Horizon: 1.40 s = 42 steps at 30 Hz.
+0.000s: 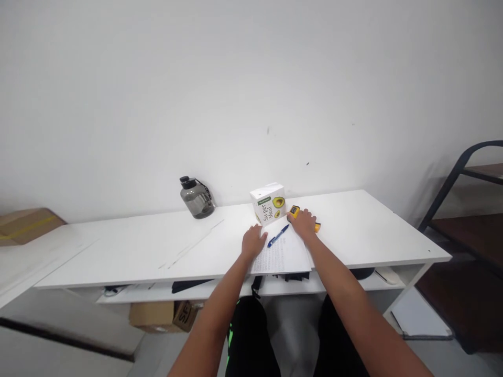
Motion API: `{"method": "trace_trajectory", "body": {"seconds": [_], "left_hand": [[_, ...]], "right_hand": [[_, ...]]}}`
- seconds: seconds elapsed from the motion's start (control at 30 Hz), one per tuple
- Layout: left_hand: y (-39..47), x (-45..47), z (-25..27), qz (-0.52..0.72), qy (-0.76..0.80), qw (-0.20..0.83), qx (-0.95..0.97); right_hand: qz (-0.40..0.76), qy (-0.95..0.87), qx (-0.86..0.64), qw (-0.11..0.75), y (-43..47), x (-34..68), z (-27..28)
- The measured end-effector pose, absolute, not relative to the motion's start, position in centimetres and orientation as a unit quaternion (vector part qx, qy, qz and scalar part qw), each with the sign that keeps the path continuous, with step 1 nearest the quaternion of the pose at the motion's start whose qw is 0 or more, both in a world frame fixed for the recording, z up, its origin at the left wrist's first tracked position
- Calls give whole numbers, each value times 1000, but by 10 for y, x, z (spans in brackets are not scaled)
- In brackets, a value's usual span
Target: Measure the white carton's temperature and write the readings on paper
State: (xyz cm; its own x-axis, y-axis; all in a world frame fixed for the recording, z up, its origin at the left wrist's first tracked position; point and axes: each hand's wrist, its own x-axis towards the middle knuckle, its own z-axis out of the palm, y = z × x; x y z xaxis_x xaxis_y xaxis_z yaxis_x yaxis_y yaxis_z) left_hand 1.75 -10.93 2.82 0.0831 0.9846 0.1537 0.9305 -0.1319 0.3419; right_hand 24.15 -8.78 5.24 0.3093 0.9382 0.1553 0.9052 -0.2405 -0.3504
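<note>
My left hand (253,242) rests on the left edge of a handwritten paper sheet (288,254), its thumb apart from the fingers and nothing in its grasp. Just beyond it stands a white "Super Meal" box (268,205) printed with avocados. A blue pen (277,236) lies slantwise on the paper between the hands. To the right of the box, my right hand (304,224) is closed over a yellow-and-black handheld tool (294,211). Parts of the tool show on both sides of the hand; its exact kind is hidden.
A dark translucent water jug (197,199) stands by the wall on the white table (353,235). Cardboard boxes sit at far left (29,226) and below the table (153,315). Dark items fill part of the under-shelf. At right is a dark-framed rack (451,188).
</note>
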Motion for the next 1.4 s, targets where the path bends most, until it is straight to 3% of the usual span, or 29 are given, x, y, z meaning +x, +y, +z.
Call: {"method": "trace_trajectory", "body": {"seconds": [0.43,0.53,0.67,0.83,1.03,1.17,1.27,1.33,1.4], "left_hand": [[-169,30,34,84,719,48,688],[-167,33,37,99,716,55,689],[-160,36,38,107,690,16,716],[-154,35,31,155,697,-5,701],[-157,36,27,169,718,59,673],[-155,34,27,160,711,90,679],[-153,31,25,136,714,95,680],[-152,30,25,129,715,87,682],[-153,31,26,125,714,86,683]], "right_hand": [[35,-614,-770,172,-142,267,51],[-41,-660,-738,133,-157,273,49],[-156,-806,-566,72,-170,262,51],[-82,-875,-476,7,-162,229,72],[-51,-856,-515,5,-157,227,83],[-50,-802,-589,87,-180,240,67],[176,-689,-596,373,-193,236,48],[232,-650,-551,469,-197,230,38],[247,-657,-516,491,-199,225,34]]}}
